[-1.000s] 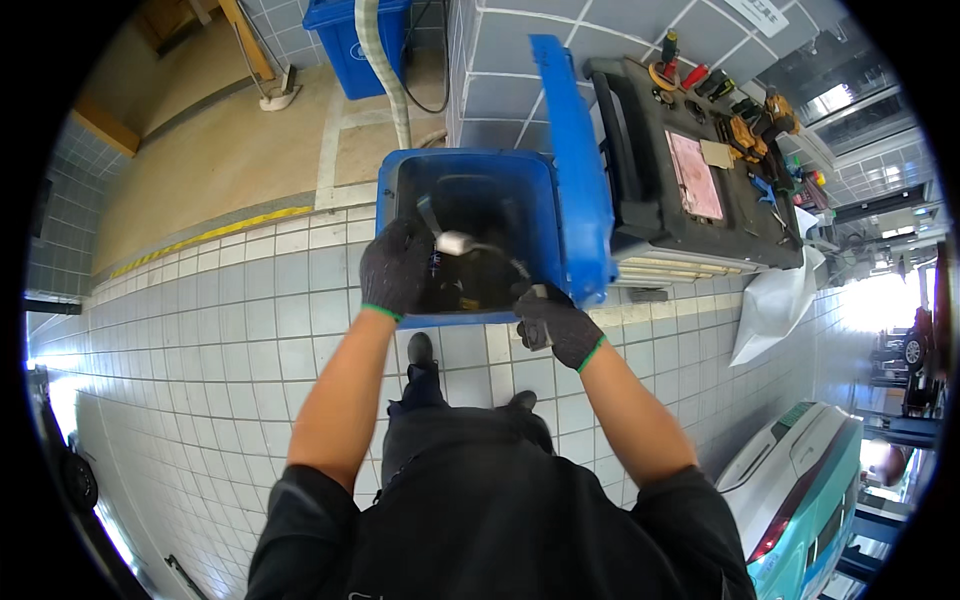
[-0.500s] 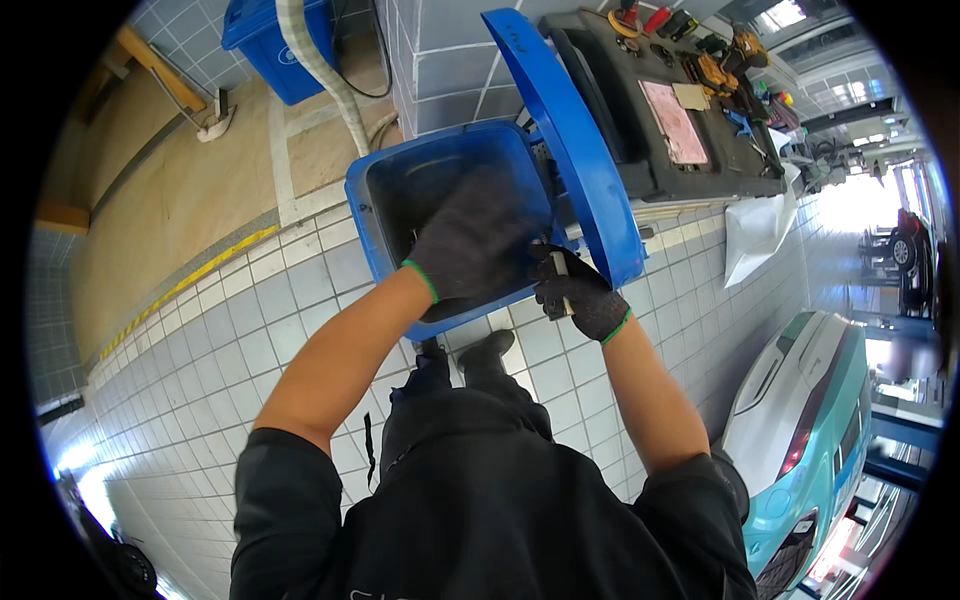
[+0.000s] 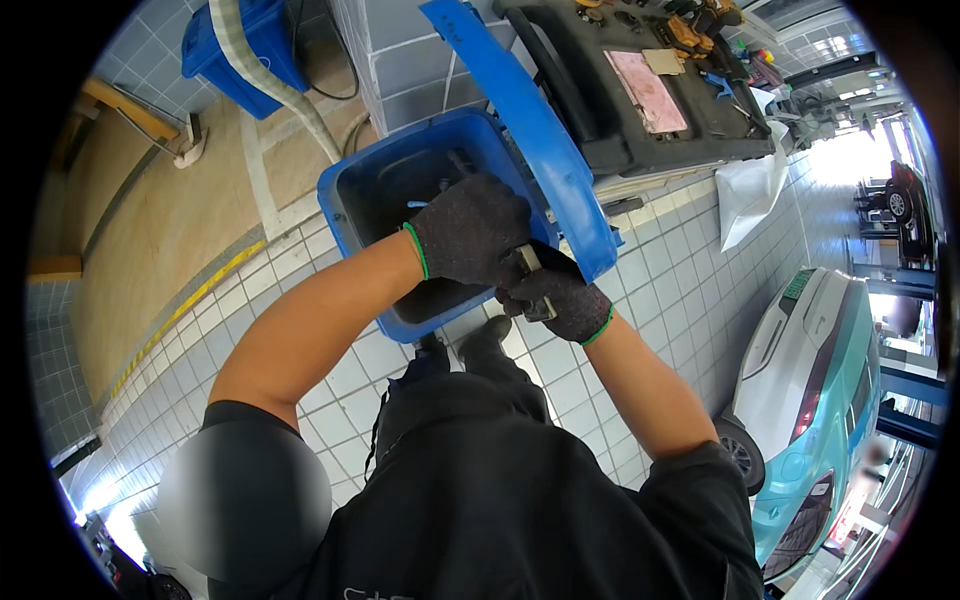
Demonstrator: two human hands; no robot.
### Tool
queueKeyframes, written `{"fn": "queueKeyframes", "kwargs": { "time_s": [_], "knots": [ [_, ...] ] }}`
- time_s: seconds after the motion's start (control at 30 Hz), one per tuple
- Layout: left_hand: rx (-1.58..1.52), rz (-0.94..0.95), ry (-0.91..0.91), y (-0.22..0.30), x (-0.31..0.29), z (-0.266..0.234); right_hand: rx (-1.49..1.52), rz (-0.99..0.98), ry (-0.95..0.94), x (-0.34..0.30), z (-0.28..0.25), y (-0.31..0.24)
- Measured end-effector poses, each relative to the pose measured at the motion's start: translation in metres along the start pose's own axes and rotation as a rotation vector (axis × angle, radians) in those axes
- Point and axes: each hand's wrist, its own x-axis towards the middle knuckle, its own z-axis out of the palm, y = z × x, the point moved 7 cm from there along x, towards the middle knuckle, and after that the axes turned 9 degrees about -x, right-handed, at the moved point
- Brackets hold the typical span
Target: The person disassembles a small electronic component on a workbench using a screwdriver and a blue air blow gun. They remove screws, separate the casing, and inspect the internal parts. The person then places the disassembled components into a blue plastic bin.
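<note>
Both my hands wear dark knit gloves with green cuffs. Over the opening of a blue plastic bin (image 3: 335, 215), my left hand (image 3: 470, 230) is bent towards the right one with its fingers curled. Its fingertips are mostly hidden, so what they hold cannot be made out. Close against it, at the bin's near right edge, my right hand (image 3: 565, 300) is closed around a small pale, block-like piece (image 3: 530, 258). The bin's blue lid (image 3: 545, 140) stands swung open on the right. Inside the dark bin, a light blue bit (image 3: 416, 204) shows beside my left wrist.
A dark workbench (image 3: 590, 150) beyond the lid carries a pink sheet (image 3: 648, 90), power tools (image 3: 690, 35) and hand tools. At the back left are another blue bin (image 3: 250, 65) and a pale hose (image 3: 285, 95). A white and teal car (image 3: 800, 400) stands at the right.
My left hand has come up out of the bin and moved right, meeting my right hand. The right hand has shifted slightly left, still holding the pale piece. The whole view has shifted a little.
</note>
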Motion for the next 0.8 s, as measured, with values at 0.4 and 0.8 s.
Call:
{"fn": "queueKeyframes", "kwargs": {
  "time_s": [0.4,0.8],
  "knots": [
    [0.093,-0.126,0.068,-0.009,-0.004,0.012,-0.515,-0.336,0.065,0.020,-0.024,0.003],
    [0.005,-0.401,-0.092,0.001,-0.002,-0.012,-0.127,-0.278,0.281,0.030,-0.043,0.007]
  ]
}}
